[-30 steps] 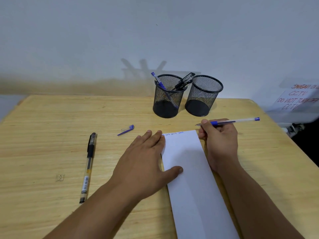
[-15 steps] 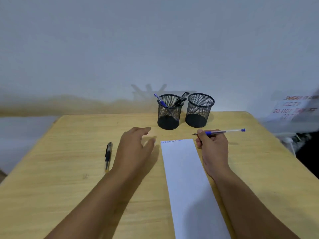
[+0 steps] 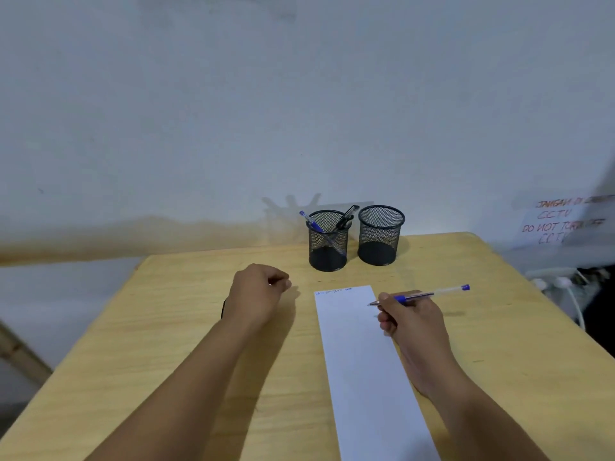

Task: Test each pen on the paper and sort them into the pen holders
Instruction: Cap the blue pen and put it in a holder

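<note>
The strip of paper (image 3: 362, 361) runs from the table's (image 3: 166, 344) near edge, where the frame cuts it off, toward the far edge; faint writing at its far end is too small to read. The right hand (image 3: 412, 327) rests at the paper's right edge, fingers grasping a blue pen (image 3: 429, 294) with its tip over the sheet. The left hand (image 3: 259, 294) lies left of the paper, fingers curled under; whether they clasp anything cannot be told. A dark object (image 3: 223, 308) peeks out behind that wrist, mostly hidden. Near the far edge stand two mesh pen holders side by side: the left holder (image 3: 327, 242) carries blue and black pens, the right holder (image 3: 380, 236) shows none. A blurred sign (image 3: 562, 221) is on the wall at right.
</note>
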Available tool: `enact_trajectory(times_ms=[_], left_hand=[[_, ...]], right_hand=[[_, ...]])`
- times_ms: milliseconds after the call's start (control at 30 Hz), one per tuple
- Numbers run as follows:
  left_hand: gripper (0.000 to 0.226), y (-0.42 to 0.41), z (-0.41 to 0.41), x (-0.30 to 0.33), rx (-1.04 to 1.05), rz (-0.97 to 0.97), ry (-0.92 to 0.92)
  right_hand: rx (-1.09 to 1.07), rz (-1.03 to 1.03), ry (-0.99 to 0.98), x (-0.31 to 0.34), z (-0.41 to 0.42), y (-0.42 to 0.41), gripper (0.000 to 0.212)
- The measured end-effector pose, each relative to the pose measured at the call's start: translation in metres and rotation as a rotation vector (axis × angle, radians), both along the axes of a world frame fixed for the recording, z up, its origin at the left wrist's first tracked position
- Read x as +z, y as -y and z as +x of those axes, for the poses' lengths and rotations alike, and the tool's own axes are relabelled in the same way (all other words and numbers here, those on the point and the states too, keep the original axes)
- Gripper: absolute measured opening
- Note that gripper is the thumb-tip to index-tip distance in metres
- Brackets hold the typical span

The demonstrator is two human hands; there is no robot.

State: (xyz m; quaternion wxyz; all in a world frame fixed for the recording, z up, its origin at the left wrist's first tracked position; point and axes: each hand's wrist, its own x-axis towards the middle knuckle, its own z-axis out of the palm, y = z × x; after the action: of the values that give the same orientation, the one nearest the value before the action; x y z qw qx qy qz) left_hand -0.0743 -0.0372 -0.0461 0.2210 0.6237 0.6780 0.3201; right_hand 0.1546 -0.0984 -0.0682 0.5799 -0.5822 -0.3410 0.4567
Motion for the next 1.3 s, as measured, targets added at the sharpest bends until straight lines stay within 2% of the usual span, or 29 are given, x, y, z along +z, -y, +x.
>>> enact_trajectory(times_ms=[333, 700, 900, 1000, 1067, 1300], left_hand=[[0.006, 0.065, 0.031, 0.034, 0.008, 0.051, 0.606], [0.011, 0.097, 0.048, 0.035, 0.02, -0.053, 1.066], [0.013, 0.106, 0.059, 0.034, 0.021, -0.095, 1.14], [0.012, 0.109, 0.066, 0.035, 0.037, -0.113, 1.195], [0.011, 0.11, 0.071, 0.036, 0.053, -0.116, 1.235], [0.013, 0.115, 0.081, 0.039, 0.047, -0.006, 1.258]], right_hand=[[0.15, 0.171, -0.071, 0.03, -0.017, 0.041, 0.01], [0.163, 0.307, -0.194, 0.046, -0.019, 0.06, 0.013], [0.146, 0.286, -0.086, 0.042, -0.023, 0.064, 0.012], [0.096, 0.297, -0.102, 0.041, -0.024, 0.065, 0.017], [0.065, 0.304, -0.095, 0.041, -0.023, 0.065, 0.011], [0.02, 0.341, -0.126, 0.041, -0.026, 0.069, 0.006]])
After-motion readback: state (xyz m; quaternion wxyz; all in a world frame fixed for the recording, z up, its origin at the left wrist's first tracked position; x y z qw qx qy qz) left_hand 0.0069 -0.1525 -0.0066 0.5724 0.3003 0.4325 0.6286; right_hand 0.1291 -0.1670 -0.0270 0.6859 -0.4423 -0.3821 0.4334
